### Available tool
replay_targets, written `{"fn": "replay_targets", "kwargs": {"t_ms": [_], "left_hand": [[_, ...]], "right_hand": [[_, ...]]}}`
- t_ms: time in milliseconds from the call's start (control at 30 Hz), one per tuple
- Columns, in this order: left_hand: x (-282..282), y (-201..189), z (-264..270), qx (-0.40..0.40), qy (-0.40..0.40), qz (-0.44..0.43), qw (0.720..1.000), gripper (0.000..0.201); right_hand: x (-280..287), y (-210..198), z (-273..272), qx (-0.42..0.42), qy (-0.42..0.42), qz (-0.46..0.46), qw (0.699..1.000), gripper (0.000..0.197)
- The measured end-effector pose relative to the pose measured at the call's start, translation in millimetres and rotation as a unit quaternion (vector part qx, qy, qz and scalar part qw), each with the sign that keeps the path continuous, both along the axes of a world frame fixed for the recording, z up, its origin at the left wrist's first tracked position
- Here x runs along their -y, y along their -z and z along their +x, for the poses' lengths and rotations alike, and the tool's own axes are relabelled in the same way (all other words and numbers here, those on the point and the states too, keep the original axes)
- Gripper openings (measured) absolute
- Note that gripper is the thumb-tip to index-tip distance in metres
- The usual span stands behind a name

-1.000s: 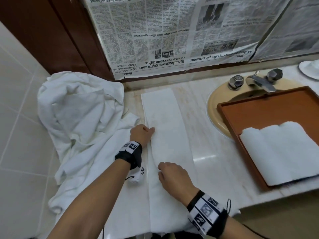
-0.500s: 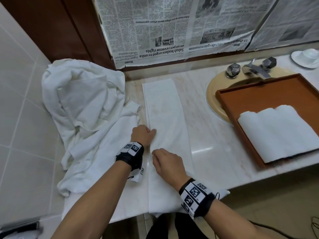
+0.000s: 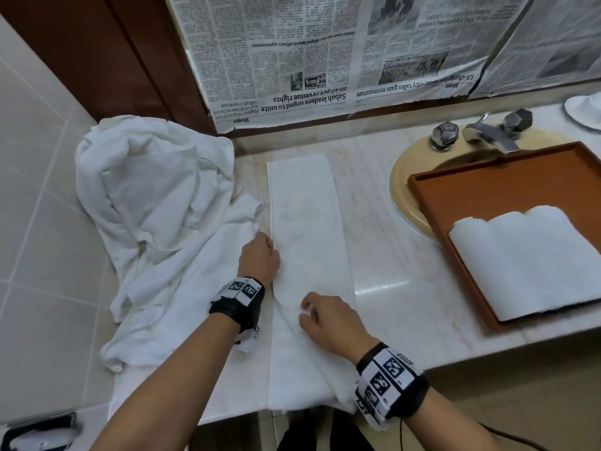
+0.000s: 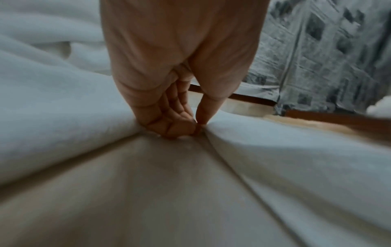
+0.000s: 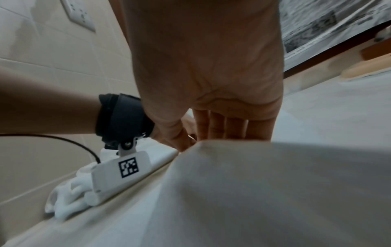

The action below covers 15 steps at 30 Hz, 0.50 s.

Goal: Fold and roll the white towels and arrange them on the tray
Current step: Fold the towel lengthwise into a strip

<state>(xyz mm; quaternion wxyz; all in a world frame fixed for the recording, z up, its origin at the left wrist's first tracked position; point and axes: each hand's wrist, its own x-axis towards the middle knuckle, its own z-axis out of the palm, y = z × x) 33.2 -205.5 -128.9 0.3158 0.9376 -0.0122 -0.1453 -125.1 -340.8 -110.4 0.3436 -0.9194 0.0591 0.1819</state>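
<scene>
A long folded white towel lies as a strip on the marble counter, running from the wall to the front edge. My left hand is at the strip's left edge. In the left wrist view, the left hand pinches that towel between thumb and curled fingers. My right hand is on the near part of the strip, where the cloth is bunched. In the right wrist view, a raised fold of towel hides the fingertips of the right hand. The brown tray holds rolled white towels.
A loose pile of white towels fills the counter's left end against the tiled wall. The tray lies partly over the beige sink, below the tap. Newspaper covers the wall behind. A white dish stands far right.
My right hand has shifted left on the towel's near part and gathered it into a raised fold. The left hand stays at the left edge, with its thumb now tucked in.
</scene>
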Motion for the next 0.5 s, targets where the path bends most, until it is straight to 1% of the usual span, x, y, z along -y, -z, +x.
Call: {"fn": "replay_targets", "kwargs": {"t_ms": [100,167,233,367,433,500], "left_hand": [[1.0,0.5,-2.0,0.032,0.044,-0.005,0.998,0.018],[6.5,0.3,-0.7,0.046,0.074,0.005,0.996,0.024],[16.6,-0.1,1.7,0.053,0.084,0.019,0.995,0.029],[36.8,2.2,4.3,0.053,0.054,0.018,0.997,0.030],[43.7,4.2,6.3,0.053,0.056,0.049,0.996,0.034],[50.8,4.1,11.6,0.051,0.051,0.074,0.995,0.034]], "right_hand": [[17.4,2.2,-10.9,-0.010,0.013,0.007,1.000,0.042],[21.4,1.2,-14.2,-0.007,0.002,-0.006,1.000,0.047],[26.0,0.3,-11.2,-0.005,0.002,-0.029,1.000,0.049],[49.7,-2.1,6.5,-0.001,0.014,-0.079,0.997,0.040],[64.8,-1.0,15.5,0.006,0.016,-0.092,0.996,0.034],[78.7,0.8,24.1,0.006,0.024,-0.091,0.996,0.030]]}}
